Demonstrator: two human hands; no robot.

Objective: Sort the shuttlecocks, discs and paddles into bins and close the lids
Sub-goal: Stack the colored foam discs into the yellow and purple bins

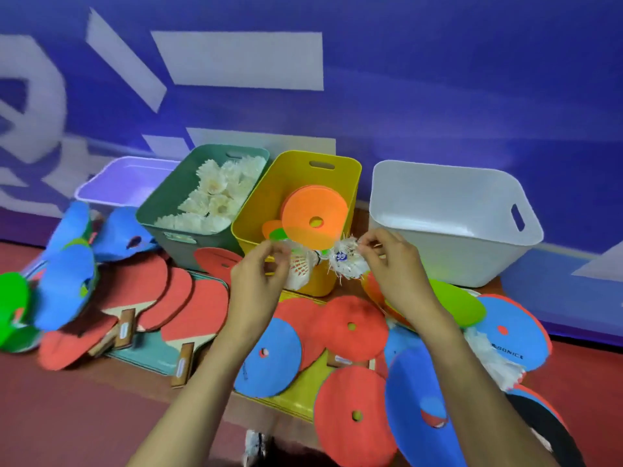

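Observation:
My left hand (259, 274) pinches a white shuttlecock (298, 266) by its feathers in front of the yellow bin (350, 176). My right hand (387, 261) pinches a second, frayed shuttlecock (347, 262) close beside it, the two almost touching. The yellow bin holds orange discs (313, 220). The green bin (161, 203) to its left is filled with several white shuttlecocks (219, 193). Red paddles (188, 308) lie on the floor at left. Red and blue discs (350, 328) lie in front and to the right.
An empty white bin (448, 244) stands at right and a purple bin (101, 187) at far left, all against a blue wall. Flat lids, teal (151, 355) and yellow (296, 399), lie under the scattered items. More shuttlecocks (495, 362) lie at right.

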